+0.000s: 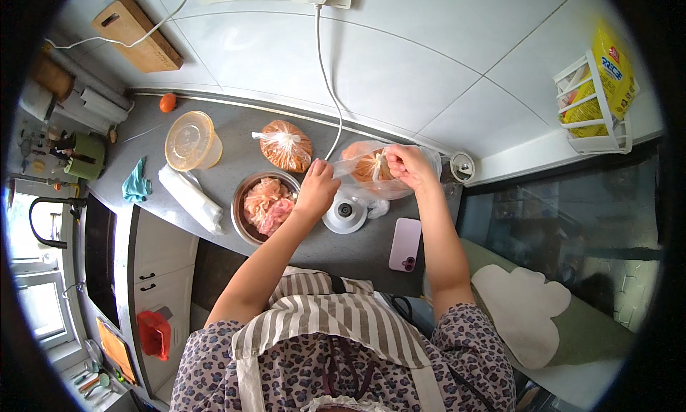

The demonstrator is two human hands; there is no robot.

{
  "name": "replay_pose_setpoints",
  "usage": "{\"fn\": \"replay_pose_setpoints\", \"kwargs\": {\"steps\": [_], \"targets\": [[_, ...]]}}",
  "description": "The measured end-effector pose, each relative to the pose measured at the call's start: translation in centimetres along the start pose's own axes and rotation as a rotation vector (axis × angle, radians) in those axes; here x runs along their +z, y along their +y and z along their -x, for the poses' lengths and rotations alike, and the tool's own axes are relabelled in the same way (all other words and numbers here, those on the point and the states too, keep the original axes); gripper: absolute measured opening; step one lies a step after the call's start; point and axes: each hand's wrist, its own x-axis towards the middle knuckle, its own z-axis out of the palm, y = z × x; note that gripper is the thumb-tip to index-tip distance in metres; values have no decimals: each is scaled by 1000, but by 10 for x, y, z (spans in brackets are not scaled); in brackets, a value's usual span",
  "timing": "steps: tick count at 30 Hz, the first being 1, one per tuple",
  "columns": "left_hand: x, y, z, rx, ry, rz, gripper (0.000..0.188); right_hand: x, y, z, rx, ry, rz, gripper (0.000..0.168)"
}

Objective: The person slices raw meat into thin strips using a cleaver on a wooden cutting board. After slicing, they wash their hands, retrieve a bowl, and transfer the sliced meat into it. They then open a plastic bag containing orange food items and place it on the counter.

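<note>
A thin clear plastic bag [423, 168] lies on the grey counter, spread around a tied bag of orange-brown loose food [370, 168]. With bent fingers, my left hand [319, 189] pinches the left edge of the outer bag. My right hand [408, 166] is closed by the knot of the tied bag, gripping plastic there; which layer it holds is hard to tell. Below my left hand stands a steel bowl [238, 219] of pale pink raw meat [270, 205], partly covered by my forearm. A second tied bag of orange-brown food [286, 146] sits behind the bowl.
A round white appliance base [345, 212] is between my arms, near a pink phone [405, 244]. Leftward are a lidded plastic tub [193, 140], a white plastic roll [190, 199], a teal cloth [137, 182] and an orange fruit [168, 103]. A white power cord [327, 79] hangs down the wall.
</note>
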Motion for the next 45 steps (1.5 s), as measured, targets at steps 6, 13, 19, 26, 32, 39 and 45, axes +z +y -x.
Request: {"fn": "replay_pose_setpoints", "kwargs": {"steps": [6,13,19,26,32,39,45], "targets": [[-5,7,-2,-71,192,184,22,30,12,-21,-43,-55,89,22],[23,-16,-17,-252,225,307,22,48,9,-34,-34,-45,10,20],[54,-32,-31,-350,135,369,22,46,2,-28,-72,21,-141,23],[67,-28,-41,-382,180,279,12,45,10,-7,-89,-67,20,14],[62,-25,-45,-319,141,287,13,-14,70,-56,-639,317,1380,21],[70,-20,-44,-404,115,175,13,0,78,-76,-819,266,1601,11],[70,-16,-47,-330,271,174,13,10,69,-63,-847,372,1486,6]]}}
